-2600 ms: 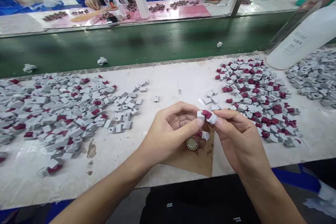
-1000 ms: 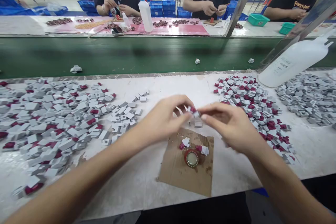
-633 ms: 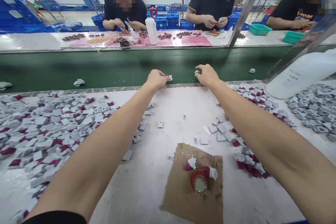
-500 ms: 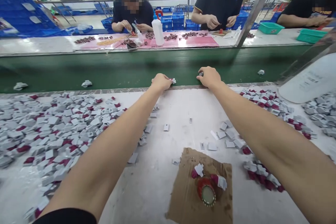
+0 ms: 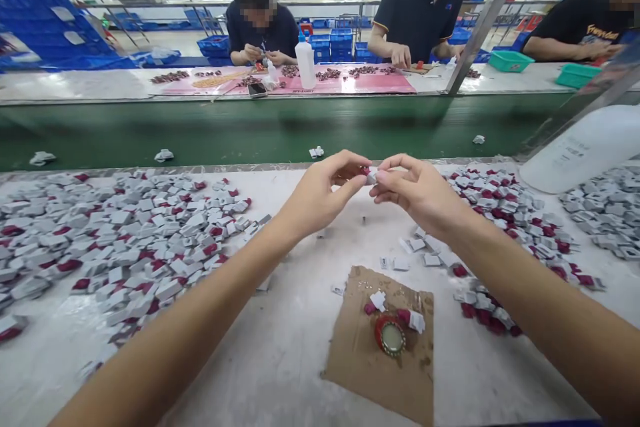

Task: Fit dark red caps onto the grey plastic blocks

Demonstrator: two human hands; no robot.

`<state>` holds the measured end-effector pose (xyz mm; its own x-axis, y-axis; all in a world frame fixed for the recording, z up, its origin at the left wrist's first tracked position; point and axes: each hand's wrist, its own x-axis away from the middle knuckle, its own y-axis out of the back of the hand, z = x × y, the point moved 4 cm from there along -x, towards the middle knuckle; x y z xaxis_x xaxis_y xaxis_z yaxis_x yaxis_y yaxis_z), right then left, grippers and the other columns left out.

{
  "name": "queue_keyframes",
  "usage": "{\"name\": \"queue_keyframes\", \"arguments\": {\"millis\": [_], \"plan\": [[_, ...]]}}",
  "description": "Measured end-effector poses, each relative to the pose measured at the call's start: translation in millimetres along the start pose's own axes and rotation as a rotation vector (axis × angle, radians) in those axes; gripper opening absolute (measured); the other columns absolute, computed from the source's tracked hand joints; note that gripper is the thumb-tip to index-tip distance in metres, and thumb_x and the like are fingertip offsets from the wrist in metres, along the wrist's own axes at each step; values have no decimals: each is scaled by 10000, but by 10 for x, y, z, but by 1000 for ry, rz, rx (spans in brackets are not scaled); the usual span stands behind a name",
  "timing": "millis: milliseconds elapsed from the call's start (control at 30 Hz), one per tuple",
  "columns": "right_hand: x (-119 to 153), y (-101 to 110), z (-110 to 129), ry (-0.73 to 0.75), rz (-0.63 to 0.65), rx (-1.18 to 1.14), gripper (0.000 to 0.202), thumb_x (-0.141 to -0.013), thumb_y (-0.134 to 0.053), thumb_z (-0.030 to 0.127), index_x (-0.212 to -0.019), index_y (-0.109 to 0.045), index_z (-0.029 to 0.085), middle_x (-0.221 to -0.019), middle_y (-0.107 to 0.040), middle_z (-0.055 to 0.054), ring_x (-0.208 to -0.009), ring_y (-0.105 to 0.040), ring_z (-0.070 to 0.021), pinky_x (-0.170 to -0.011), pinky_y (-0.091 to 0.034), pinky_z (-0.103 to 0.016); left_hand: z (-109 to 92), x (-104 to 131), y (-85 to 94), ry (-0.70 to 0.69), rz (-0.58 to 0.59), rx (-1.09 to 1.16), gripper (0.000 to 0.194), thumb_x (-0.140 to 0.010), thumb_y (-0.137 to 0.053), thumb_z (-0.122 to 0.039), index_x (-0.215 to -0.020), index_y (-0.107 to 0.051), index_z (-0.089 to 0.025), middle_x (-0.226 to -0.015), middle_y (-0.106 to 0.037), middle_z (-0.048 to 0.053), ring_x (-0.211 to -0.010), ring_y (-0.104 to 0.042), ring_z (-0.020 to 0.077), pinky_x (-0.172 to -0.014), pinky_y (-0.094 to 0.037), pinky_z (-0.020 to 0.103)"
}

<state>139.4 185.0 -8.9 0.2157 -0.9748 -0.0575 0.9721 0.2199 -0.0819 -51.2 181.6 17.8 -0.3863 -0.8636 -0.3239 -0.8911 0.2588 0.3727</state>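
Note:
Over the white table, my left hand (image 5: 327, 190) and my right hand (image 5: 417, 193) meet fingertip to fingertip. Between them is a small white-and-maroon plastic piece (image 5: 371, 177), partly hidden by the fingers. My left thumb and fingers pinch its maroon side, and my right thumb and forefinger are on its white side. Just beyond my left hand, a small white piece (image 5: 316, 152) lies on the green conveyor belt (image 5: 240, 137). Below the hands, a cardboard sheet (image 5: 370, 367) carries a red bottle-cap-like dish (image 5: 391, 336) and two white-and-maroon pieces (image 5: 411, 321).
A wide heap of grey-white and maroon pieces (image 5: 165, 227) covers the left; another heap (image 5: 500, 207) lies right. A large white bottle (image 5: 585, 150) lies tilted at right. More pieces (image 5: 163, 155) sit on the belt. Three co-workers (image 5: 263, 20) work across it, near a white squeeze bottle (image 5: 305, 63).
Both hands have drawn back from the belt and come together over the table. My left hand has let go of a small piece, which now lies on the belt.

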Motion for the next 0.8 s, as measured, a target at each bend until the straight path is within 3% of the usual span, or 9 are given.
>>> {"name": "queue_keyframes", "arguments": {"millis": [100,167,300,400,500,567,633,800], "plan": [[424,-31,47,-7,-4,-8,456,-873,-958,634,-1022,-752,255,-834,-843,-32,-808,-835,-236,-803,-706,-422,-92,250,-113,61,-38,58,159,-1037,-775,-346,-1100,-807,-204,-1038,-853,73,-965,-776,228,-892,-597,354],[705,-46,106,55,-23,147,350,-945,-914,569,-1064,-808,257,-913,-865,-58,-841,-842,-250,-799,-701,-413,-140,443,-201,153,-48,102,194,-1025,-799,-392,-1022,-817,-198,-943,-832,60,-863,-743,211,-804,-584,336],[1194,-99,160,178,-5,461,123,-1030,-821,368,-1112,-878,295,-1066,-876,-58,-962,-840,-267,-854,-679,-397,-234,865,-459,362,34,253,219,-1031,-784,-411,-997,-809,-196,-821,-778,29,-754,-698,190,-723,-567,316],[1444,-107,72,166,5,557,144,-1074,-746,311,-1115,-884,315,-1030,-860,-40,-939,-828,-249,-805,-666,-357,-237,1105,-589,465,106,281,282,-1096,-679,-447,-1045,-796,-194,-889,-799,52,-792,-733,206,-756,-595,336],[1657,-50,-36,146,-78,594,136,-1079,-757,327,-1112,-889,330,-1035,-868,-36,-937,-835,-251,-759,-676,-330,-137,1183,-460,427,2,-64,256,-1115,-630,-387,-1191,-777,-192,-1092,-813,103,-991,-765,266,-905,-621,412],[1809,-21,-75,161,-111,604,138,-1078,-769,322,-1124,-895,356,-1080,-888,-21,-980,-856,-250,-791,-700,-311,-49,1158,-286,357,-138,-415,258,-1085,-641,-272,-1297,-747,-170,-1236,-776,147,-1160,-737,315,-1035,-595,475],[1958,-14,-77,198,-122,604,172,-1067,-782,289,-1150,-897,385,-1115,-903,4,-1018,-875,-239,-860,-717,-290,58,1101,-160,341,-200,-667,276,-1071,-648,-228,-1316,-733,-135,-1296,-743,186,-1240,-705,360,-1101,-569,521],[2186,-74,-26,246,-124,608,310,-1028,-779,179,-1200,-877,417,-1081,-906,55,-962,-891,-188,-857,-716,-217,240,933,-107,375,-62,-973,217,-1130,-567,-220,-1100,-768,-142,-1182,-792,193,-1250,-655,431,-1127,-523,591]]}}
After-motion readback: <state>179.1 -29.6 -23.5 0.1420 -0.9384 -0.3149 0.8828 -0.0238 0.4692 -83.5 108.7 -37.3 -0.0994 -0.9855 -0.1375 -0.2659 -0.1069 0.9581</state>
